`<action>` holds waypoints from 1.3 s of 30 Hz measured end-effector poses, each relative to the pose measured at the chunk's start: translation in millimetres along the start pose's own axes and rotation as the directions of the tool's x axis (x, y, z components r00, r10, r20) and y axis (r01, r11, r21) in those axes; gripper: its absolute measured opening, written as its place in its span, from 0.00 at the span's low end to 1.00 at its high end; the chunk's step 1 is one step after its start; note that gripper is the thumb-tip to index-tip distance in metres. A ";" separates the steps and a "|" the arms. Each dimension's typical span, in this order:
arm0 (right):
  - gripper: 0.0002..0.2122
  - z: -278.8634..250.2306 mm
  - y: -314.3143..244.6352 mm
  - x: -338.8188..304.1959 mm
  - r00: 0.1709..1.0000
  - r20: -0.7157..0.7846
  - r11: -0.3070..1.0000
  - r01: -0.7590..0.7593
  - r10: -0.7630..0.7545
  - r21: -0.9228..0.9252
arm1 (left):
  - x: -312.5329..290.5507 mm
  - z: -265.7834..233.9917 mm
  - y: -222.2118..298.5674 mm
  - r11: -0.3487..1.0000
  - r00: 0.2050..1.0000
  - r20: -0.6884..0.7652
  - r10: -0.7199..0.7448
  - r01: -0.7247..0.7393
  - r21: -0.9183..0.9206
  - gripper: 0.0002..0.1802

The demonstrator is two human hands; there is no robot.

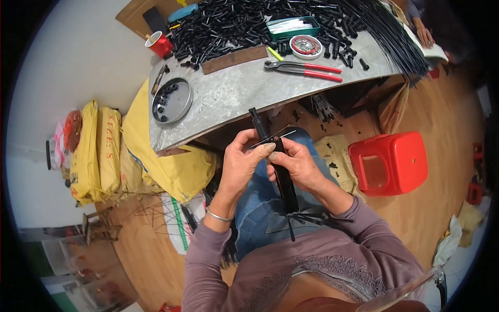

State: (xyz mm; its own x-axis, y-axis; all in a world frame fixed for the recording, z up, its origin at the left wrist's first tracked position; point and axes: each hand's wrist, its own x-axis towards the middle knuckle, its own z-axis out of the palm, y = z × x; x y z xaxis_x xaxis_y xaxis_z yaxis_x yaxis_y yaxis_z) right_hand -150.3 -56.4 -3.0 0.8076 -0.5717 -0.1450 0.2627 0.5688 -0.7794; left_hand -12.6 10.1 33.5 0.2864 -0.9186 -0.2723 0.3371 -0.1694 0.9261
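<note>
Above my lap, both hands grip what looks like a black folded umbrella frame [286,190]. Its narrow black end points away toward the table, and several thin dark ribs splay out at the near end. My left hand [240,162] is closed on the frame from the left, with thumb and fingers pinching near its upper part. From the right, my right hand [299,165] is closed around it too, its thumb close to the left one. A thin wire [287,133] lies crosswise over the frame at my fingertips; which hand pinches it is hidden.
The grey table [223,93] bears heaped black plastic parts [223,31], red-handled pincers [306,69], a round tray [172,101], a green box [293,26] and long black rods [384,34]. A red stool [397,164] stands right, yellow sacks [96,151] left. Another person's hand [423,34] rests far right.
</note>
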 end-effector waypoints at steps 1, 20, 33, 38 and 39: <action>0.09 -0.2 0.5 0.2 0.996 -0.045 0.990 0.077 -0.082 -0.115 | 0.9 -0.1 -5.1 0.996 0.996 -0.026 0.086 -0.085 0.034 0.19; 0.13 -57.8 11.8 26.5 0.923 0.318 0.976 -0.217 0.217 -0.036 | 6.6 -9.2 -21.5 0.985 0.980 0.136 0.148 -0.133 -0.110 0.22; 0.12 -35.5 4.0 9.8 0.998 0.011 0.973 -0.063 0.062 0.221 | 16.9 -10.7 -15.0 0.722 0.883 0.066 0.465 -0.422 0.548 0.22; 0.10 -33.9 9.1 13.1 0.994 -0.107 0.981 0.033 -0.013 0.193 | -47.0 42.6 -1.4 0.943 0.869 0.366 0.333 -0.311 -0.120 0.32; 0.09 -29.2 5.7 14.1 0.989 -0.144 0.987 0.066 -0.046 0.143 | -58.6 50.9 3.6 0.953 0.894 0.349 0.279 -0.301 0.010 0.32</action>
State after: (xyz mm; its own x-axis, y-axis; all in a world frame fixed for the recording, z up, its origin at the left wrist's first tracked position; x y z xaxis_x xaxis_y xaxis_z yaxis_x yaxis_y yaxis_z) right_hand -152.8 -78.4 -27.3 0.7102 -0.6762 -0.1957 0.3885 0.6083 -0.6921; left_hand -73.8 45.1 66.0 0.0370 -0.9936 0.1063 0.2265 0.1119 0.9676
